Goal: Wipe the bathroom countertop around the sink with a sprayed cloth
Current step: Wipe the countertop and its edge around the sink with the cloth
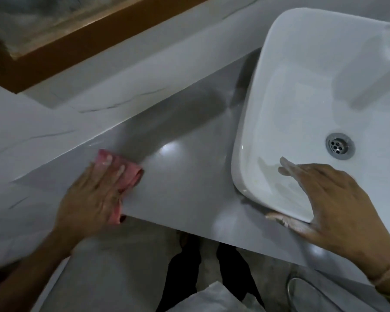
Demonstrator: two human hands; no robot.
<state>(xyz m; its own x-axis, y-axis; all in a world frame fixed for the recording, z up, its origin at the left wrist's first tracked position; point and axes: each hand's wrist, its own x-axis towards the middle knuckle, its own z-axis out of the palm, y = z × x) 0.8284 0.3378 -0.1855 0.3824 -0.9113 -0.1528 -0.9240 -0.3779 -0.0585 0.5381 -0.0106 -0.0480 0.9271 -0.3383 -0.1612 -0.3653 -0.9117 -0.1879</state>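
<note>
Left of the sink [245,122], on the grey countertop [185,176] near its front edge: folded pink cloth [132,176] lies flat under the left hand [92,197], whose fingers are straight, spread and pressing down. Right hand [324,199] rests on the sink's near corner, fingers straight over the rim into the basin, thumb outside on the countertop. Metal drain [340,145] lies just beyond those fingers.

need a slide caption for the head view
Left hand presses pink cloth on grey countertop; right hand rests on sink rim.
</note>
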